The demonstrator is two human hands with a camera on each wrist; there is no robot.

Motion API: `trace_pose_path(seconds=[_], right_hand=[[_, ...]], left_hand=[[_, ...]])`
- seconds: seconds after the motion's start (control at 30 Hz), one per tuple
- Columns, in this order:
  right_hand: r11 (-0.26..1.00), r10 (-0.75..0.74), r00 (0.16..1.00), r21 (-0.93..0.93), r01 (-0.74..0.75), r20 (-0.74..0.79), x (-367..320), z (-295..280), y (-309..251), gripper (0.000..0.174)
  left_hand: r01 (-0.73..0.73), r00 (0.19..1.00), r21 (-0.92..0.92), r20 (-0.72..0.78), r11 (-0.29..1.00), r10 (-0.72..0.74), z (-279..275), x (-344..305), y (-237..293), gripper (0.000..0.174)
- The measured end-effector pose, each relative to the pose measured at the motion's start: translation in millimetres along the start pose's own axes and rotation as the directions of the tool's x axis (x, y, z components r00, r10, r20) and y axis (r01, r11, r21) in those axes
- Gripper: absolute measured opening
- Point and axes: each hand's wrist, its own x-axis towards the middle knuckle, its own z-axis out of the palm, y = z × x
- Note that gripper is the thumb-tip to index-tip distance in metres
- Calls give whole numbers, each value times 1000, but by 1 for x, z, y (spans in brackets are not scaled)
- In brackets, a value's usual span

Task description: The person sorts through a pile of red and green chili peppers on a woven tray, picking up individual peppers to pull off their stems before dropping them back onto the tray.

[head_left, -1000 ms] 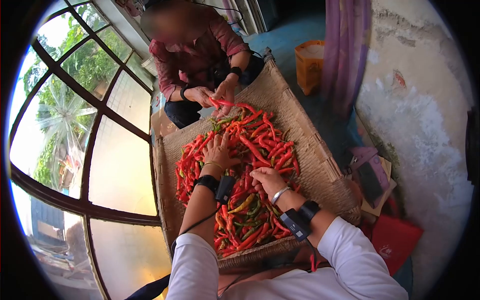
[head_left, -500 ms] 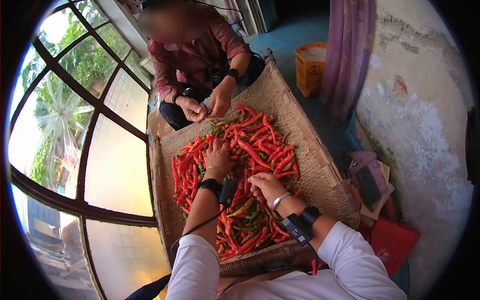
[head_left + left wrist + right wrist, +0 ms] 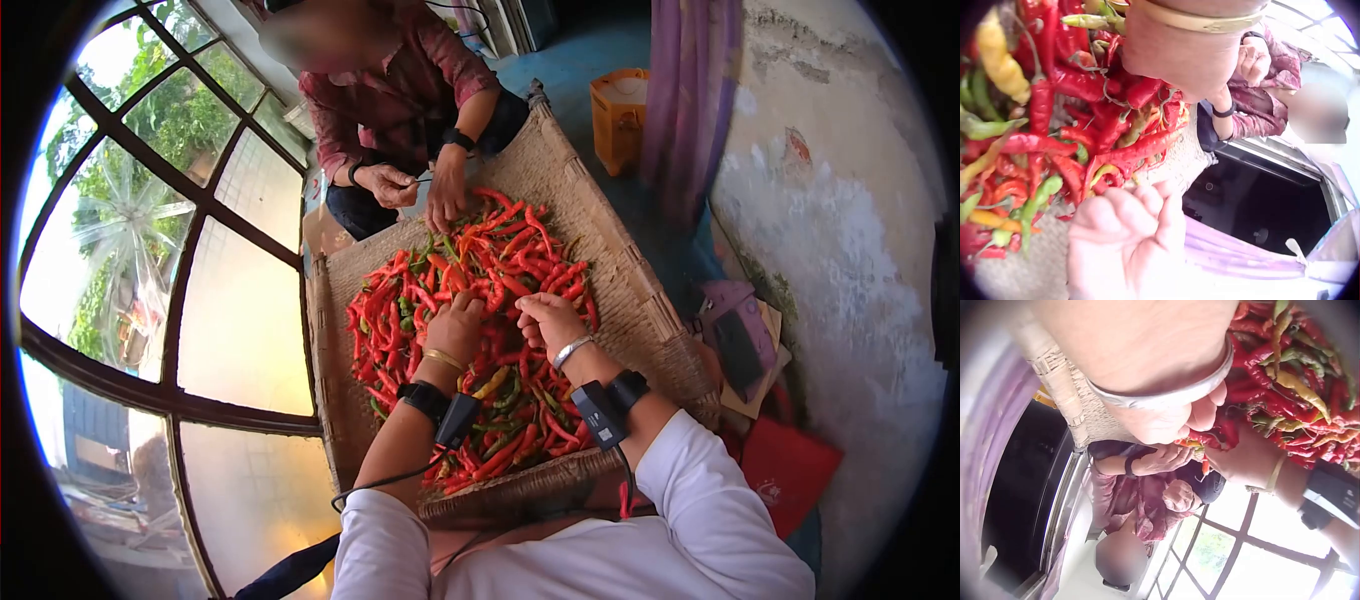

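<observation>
Many red, green and yellow peppers (image 3: pixel 505 410) lie heaped on a woven tray. My left hand (image 3: pixel 455 332) is over the middle of the heap, its fingers curled about a red pepper (image 3: pixel 1227 432); its fingertips are partly hidden. Just to the right, my right hand (image 3: pixel 552 325) is raised above the peppers with its fingers curled in. In the left wrist view that right hand (image 3: pixel 1125 244) shows no object in it. The two hands are close together, apart in the head view.
Across the tray (image 3: pixel 625 290), another person (image 3: pixel 400 100) has one hand on the peppers and the other near its edge. A window (image 3: pixel 240 310) is on the left; an orange container (image 3: pixel 618 135), a purple curtain (image 3: pixel 690 110) and a red bag (image 3: pixel 790 470) are on the right.
My left hand has drawn back toward me and its fingers have curled. My right hand has moved slightly forward and right. The other person's one hand has reached down to the peppers.
</observation>
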Motion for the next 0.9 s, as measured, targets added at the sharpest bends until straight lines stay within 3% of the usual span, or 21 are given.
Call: trace_pose_path(seconds=[0.07, 0.2, 0.27, 0.33, 0.4, 0.47, 0.53, 0.67, 0.73, 0.8, 0.87, 0.9], right_hand=[[1000, -9, 1000, 6, 9, -8, 2, -3, -3, 10], [988, -132, 990, -84, 127, -54, 5, -7, 0, 12], [869, -345, 938, -384, 312, -18, 10, -9, 5, 14], [822, -344, 939, -484, 301, 0, 17, -15, 17, 17], [611, -389, 912, -706, 358, 126, 17, -16, 23, 19], [549, -366, 916, -758, 353, 162, 11, -15, 25, 21], [321, -412, 857, -831, 454, 309, 6, -14, 28, 22], [441, -302, 876, -760, 479, 377, 0, -6, 33, 27], [532, -180, 908, -739, 414, 379, -2, -3, 36, 31], [502, -159, 838, -688, 524, 523, 1, -6, 44, 23], [506, -52, 858, -727, 464, 512, -7, -2, 36, 20], [549, -99, 844, -679, 488, 527, -12, 3, 30, 26]], left_hand=[[9, 999, 24, 48, 1000, -10, -11, -15, 20, 32], [-136, 989, -63, 52, 989, 139, -7, -51, 41, 39], [-181, 982, -54, 52, 982, 183, -8, -60, 49, 43], [-231, 959, -158, 129, 960, 252, -30, -70, 64, 46], [-208, 959, -186, 153, 960, 238, -22, -79, 62, 48], [-271, 945, -163, 143, 949, 295, -26, -88, 65, 50], [-272, 944, -189, 140, 944, 300, -35, -95, 69, 51], [-249, 963, -362, 9, 898, 271, -36, -103, 69, 41], [-237, 970, -418, -46, 877, 239, -31, -105, 64, 35], [-296, 955, -397, -121, 869, 271, -29, -102, 56, 25], [-354, 935, -412, -194, 840, 298, -22, -105, 51, 21], [-404, 913, -429, -249, 808, 325, -24, -103, 49, 18]])
